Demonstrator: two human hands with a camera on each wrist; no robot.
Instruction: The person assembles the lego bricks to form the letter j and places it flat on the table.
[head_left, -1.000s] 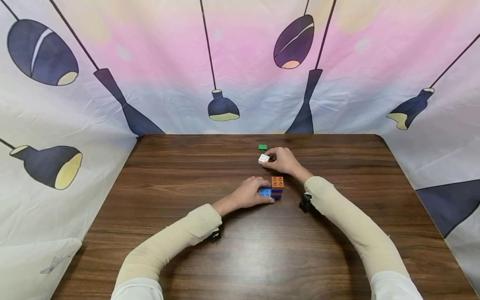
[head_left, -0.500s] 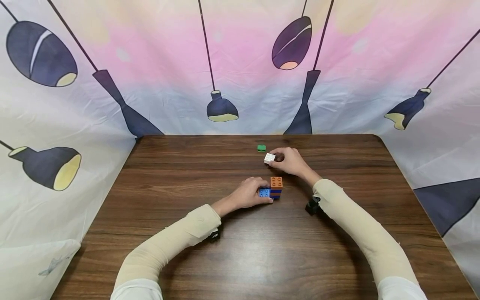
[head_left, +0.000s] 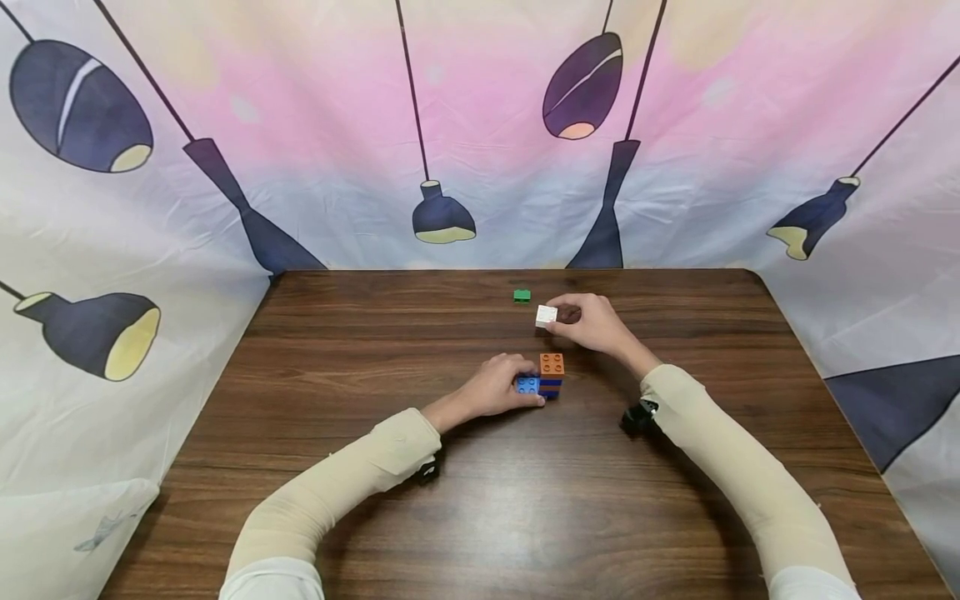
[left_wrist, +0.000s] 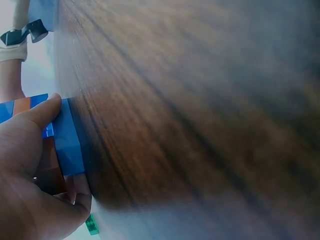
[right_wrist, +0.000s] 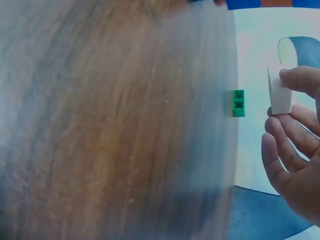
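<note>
My left hand (head_left: pixel 491 388) grips a toy-brick structure low on its left side, thumb at the front and fingers behind. A tall stack (head_left: pixel 552 364) with orange and dark blue layers stands there, an orange studded brick on top. Against its left side sits a light blue brick (head_left: pixel 527 386), partly covered by the fingers. In the left wrist view the thumb lies along blue bricks (left_wrist: pixel 69 140). My right hand (head_left: pixel 596 323) pinches a white brick (head_left: pixel 546 316) between thumb and fingers, behind the stack. The right wrist view shows the white brick (right_wrist: pixel 281 95) raised off the table.
A small green brick (head_left: pixel 522 296) lies near the back edge of the brown wooden table (head_left: pixel 360 333). Behind the table hangs a cloth (head_left: pixel 487 100) printed with lamps. Each wrist carries a black camera.
My right hand has moved a little to the right with the white brick pinched in it. The left hand and the stack have stayed in place.
</note>
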